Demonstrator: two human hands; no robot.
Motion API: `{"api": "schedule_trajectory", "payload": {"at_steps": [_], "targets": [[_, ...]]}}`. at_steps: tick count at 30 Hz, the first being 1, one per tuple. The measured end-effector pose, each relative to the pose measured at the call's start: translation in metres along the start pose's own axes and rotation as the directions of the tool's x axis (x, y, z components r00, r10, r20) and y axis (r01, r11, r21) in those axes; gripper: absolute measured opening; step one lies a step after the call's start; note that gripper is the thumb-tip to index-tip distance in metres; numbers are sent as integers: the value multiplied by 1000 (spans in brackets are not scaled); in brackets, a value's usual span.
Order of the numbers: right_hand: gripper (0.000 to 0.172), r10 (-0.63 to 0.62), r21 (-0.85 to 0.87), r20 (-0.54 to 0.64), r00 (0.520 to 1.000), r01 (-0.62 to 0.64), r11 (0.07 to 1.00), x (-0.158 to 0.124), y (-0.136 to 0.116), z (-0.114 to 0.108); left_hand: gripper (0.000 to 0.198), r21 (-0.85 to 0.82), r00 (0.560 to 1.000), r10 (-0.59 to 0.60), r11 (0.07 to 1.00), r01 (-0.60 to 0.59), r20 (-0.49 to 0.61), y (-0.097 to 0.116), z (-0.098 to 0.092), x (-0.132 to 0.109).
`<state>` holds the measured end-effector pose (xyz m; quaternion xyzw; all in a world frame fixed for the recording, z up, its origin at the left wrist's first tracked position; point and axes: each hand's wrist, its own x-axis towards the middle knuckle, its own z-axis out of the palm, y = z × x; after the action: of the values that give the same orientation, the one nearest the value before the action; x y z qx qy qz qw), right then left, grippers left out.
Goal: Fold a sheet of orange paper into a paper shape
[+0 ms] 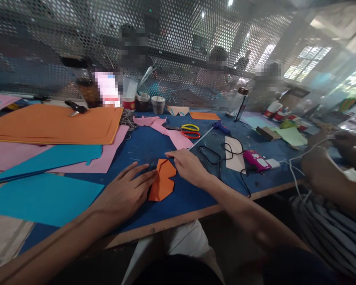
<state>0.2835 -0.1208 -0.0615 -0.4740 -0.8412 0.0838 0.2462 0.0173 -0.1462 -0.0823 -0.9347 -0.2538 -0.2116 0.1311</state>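
A small folded piece of orange paper (161, 184), with a notch in its right side, lies on the blue table in front of me. My left hand (130, 192) rests palm down, fingers stretched and slightly apart, their tips at the left edge of this paper. Over its top right corner is my right hand (188, 166), fingers bunched and pointing left. Whether something small is between those fingertips I cannot make out. Beyond the right hand, a blue glue gun (222, 127) lies on its side near scissors (190, 131) with yellow and red handles.
Orange sheets (53, 124) are stacked at left with a black-handled tool (75, 107) on top. Blue paper (47, 198) lies nearer. A black cord winds toward a magenta power strip (256, 160) at right. Another person's arm (323, 166) reaches in there. Cups (158, 105) stand along the mesh.
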Motion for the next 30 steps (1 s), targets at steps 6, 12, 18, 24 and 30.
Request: {"api": "schedule_trajectory", "payload": {"at_steps": [6, 12, 18, 24, 30], "targets": [[46, -2, 19, 8, 1000, 2, 1000, 1, 0, 0, 37, -21, 1000, -1, 1000, 0, -10, 1, -3, 2], [44, -8, 79, -17, 1000, 9, 997, -1, -1, 0, 37, -56, 999, -39, 998, 38, -19, 1, -3, 1], [42, 24, 130, 3, 1000, -24, 991, 0, -5, -3, 38, -84, 998, -59, 995, 58, -11, 1, -3, 0], [38, 35, 156, -18, 999, -31, 987, 1, -4, -3, 39, -68, 999, -54, 996, 55, 5, 1, -3, 1], [35, 52, 215, -34, 998, -44, 976, 2, 0, 0, 38, -115, 996, -84, 990, 82, -12, 1, -4, 0]]}}
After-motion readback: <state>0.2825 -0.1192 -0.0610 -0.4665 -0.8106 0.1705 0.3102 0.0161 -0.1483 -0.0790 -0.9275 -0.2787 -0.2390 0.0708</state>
